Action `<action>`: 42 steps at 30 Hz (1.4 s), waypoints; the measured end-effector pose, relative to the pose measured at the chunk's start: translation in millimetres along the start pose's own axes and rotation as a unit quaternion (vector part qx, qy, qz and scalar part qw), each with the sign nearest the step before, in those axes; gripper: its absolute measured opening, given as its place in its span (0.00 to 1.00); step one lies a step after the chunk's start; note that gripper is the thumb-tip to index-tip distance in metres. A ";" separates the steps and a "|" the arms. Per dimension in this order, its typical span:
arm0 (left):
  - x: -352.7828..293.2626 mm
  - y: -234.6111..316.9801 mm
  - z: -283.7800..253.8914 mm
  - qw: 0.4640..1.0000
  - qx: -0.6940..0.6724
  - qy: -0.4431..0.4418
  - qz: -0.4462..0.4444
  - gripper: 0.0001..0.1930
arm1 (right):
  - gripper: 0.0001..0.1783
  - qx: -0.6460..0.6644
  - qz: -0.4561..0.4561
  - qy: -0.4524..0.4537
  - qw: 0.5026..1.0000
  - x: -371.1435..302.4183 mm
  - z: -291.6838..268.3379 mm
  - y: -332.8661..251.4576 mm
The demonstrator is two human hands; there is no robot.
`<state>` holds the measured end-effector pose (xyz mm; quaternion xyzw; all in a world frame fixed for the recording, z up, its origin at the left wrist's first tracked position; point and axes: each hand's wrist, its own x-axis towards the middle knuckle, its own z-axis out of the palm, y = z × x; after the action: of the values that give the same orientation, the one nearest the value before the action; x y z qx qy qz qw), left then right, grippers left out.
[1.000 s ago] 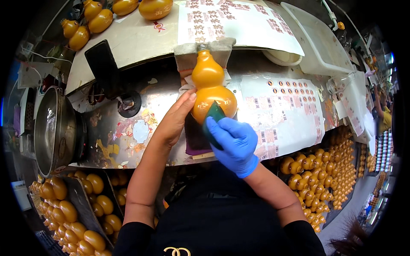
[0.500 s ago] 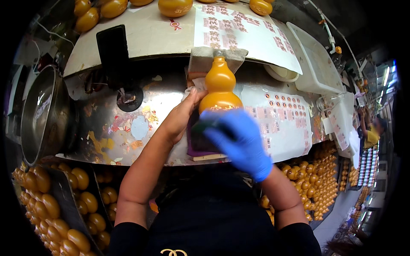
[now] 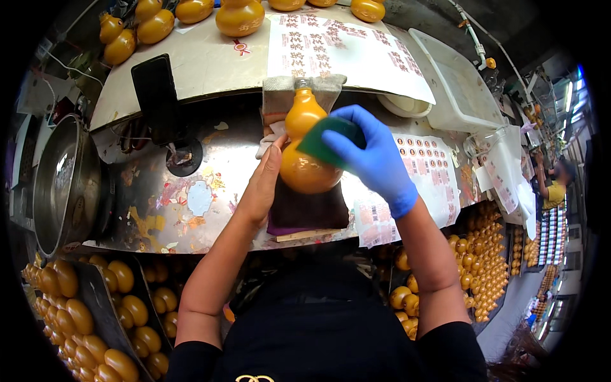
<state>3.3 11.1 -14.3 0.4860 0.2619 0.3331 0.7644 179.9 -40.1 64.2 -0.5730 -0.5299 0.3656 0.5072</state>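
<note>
A glossy amber gourd-shaped bottle (image 3: 310, 173) lies tilted on a dark folded pad (image 3: 308, 209), its clear threaded neck pointing away against a grey cloth-covered rest (image 3: 275, 91). My bare left hand (image 3: 263, 183) grips the bottle's left side; its fingertips are partly hidden by the bottle. Beside those fingers is a crumpled white cloth (image 3: 270, 137). In a blue glove, my right hand (image 3: 374, 153) is closed on a flat green scraper (image 3: 324, 141). The scraper's edge lies over the bottle's waist and upper right of the lower bulb, where pale lettering shows.
Printed transfer sheets (image 3: 414, 184) lie at the right, with another sheet (image 3: 344, 51) on the raised shelf. A phone on a stand (image 3: 154, 89) and a metal basin (image 3: 54, 184) are leftward. A white tub (image 3: 461, 89) stands far right. Many amber gourds (image 3: 83, 318) fill racks below.
My right hand has moved up and to the right of the bottle, bringing the green scraper from below the lower bulb onto its upper part. My left hand stays at the bottle's side.
</note>
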 end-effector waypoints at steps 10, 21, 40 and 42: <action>2.5 -3.0 13.9 0.994 0.097 0.036 0.022 0.36 | 0.20 0.017 -0.016 0.103 0.994 -15.6 -5.9 16.4; 5.9 -7.8 11.1 0.995 0.067 0.069 -0.014 0.34 | 0.19 0.074 0.041 0.233 0.969 -37.8 -5.1 78.3; -2.5 -6.1 13.4 0.993 0.106 0.048 0.013 0.31 | 0.17 -0.019 -0.023 -0.094 0.995 -3.2 -30.0 25.4; -2.7 -5.2 12.7 0.992 0.117 0.045 0.014 0.30 | 0.18 0.002 0.005 -0.119 0.993 11.4 -33.3 32.4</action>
<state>12.1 0.2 -13.9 0.5600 0.3264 0.3329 0.6849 221.4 -32.9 41.4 -0.5270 -0.5829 0.4350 0.4396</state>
